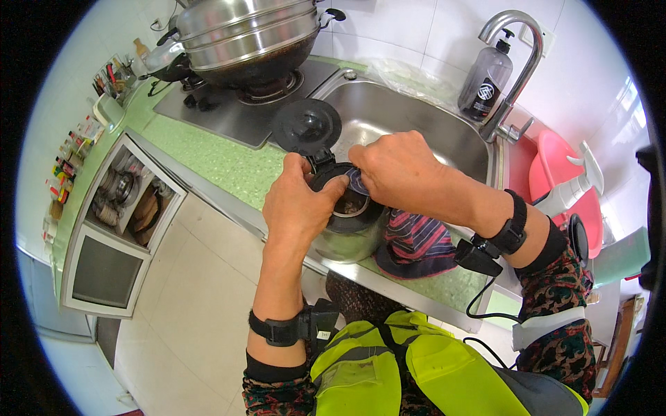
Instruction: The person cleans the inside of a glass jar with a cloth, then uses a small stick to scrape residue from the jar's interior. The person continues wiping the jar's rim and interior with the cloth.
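Note:
A stainless steel kettle with a black collar stands at the counter's front edge, its round black lid flipped up on a hinge. My left hand grips the collar from the left, thumb over the rim of the mouth. Pinched in my right hand is a dark striped cloth, pressed against the right side of the rim. More striped fabric, purple and pink with a dark border, lies beside the kettle under my right forearm; whether both are one piece I cannot tell.
Behind my hands is a steel sink with a curved faucet and a pump bottle. A wok with steamer tiers sits on the gas hob. Pink basins and a white spray bottle stand at right.

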Tool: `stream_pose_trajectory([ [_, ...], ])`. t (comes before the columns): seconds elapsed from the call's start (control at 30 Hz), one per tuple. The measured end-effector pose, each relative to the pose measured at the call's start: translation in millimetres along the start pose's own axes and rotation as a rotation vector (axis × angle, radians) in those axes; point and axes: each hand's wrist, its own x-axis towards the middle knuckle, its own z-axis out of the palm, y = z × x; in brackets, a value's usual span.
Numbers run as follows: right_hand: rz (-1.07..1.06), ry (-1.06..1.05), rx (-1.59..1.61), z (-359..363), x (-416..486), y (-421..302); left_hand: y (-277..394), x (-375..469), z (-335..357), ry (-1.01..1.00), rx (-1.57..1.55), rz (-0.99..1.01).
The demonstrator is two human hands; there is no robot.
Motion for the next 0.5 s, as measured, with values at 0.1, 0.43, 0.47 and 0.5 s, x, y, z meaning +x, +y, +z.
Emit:
stream_pose_trajectory([
  [0.1,0.005,0.054,0.058,6.8,9.0,-4.8,0.5,-0.7,-0.6,0.050,-0.030,0.033],
  [0.43,0.017,-0.009,-0.027,-1.4,-0.2,-2.7,-1.6,-1.6,1.5,0.079,-0.019,0.023],
  [0.47,0.013,0.017,-0.015,-0.8,-0.5,-2.2,-1.7,-1.4,1.9,0.079,-0.013,0.020],
  [0.5,0.007,0.049,-0.005,0.2,0.8,-3.2,-1.8,-1.9,1.1,0.072,-0.010,0.008],
])
